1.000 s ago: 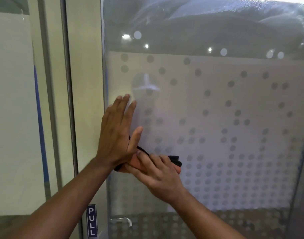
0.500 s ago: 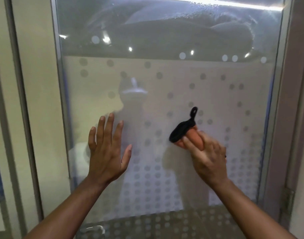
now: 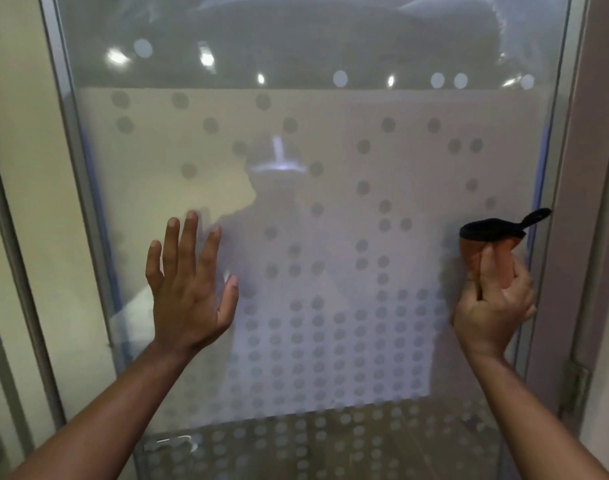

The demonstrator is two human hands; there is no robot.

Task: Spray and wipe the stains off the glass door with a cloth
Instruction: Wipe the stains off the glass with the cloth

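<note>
You have only one view, from the camera on your head. It faces straight at the glass door (image 3: 313,237) from close, about arm's reach, tilted slightly down, so both forearms come in from the bottom edge.

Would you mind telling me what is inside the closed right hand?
The right hand grips an orange cloth with black trim and a loop, held against the glass door near its right edge. How much cloth lies bunched in the palm is hidden.
</note>
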